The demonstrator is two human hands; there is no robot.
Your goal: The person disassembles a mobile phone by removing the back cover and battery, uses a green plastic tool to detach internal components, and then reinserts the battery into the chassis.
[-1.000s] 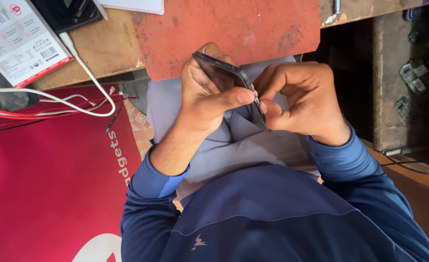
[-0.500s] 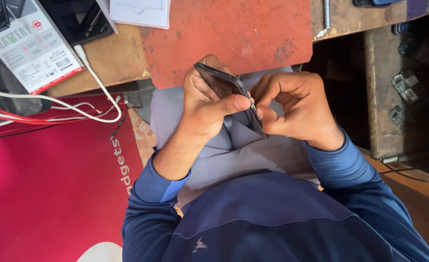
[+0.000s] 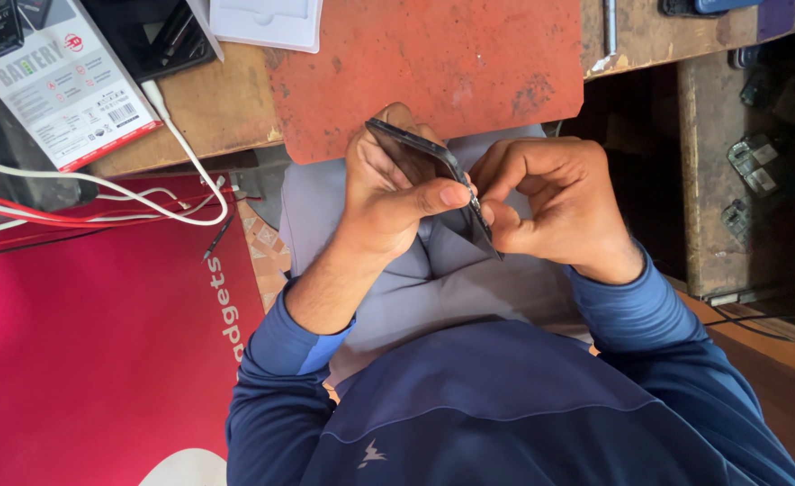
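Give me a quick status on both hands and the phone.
Left hand grips dark phone, thumb on its edge. Right hand pinches a small tool at that edge. Nothing in the way.

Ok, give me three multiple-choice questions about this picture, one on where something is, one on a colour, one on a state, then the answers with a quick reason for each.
1. Where does the dark phone sit?
A. flat on the red mat
B. held up in the left hand over the lap
C. on the floor

2. What colour is the mat on the wooden bench?
A. green
B. white
C. orange-red

3. What is the right hand doing?
A. pinching something small at the phone's edge
B. lying open on the bench
C. gripping the white cable

Answers:
1 B: the left hand grips the phone, tilted, above the grey trousers.
2 C: the mat is a worn orange-red.
3 A: its fingertips close together at the phone's lower edge; what they pinch is too small to tell.
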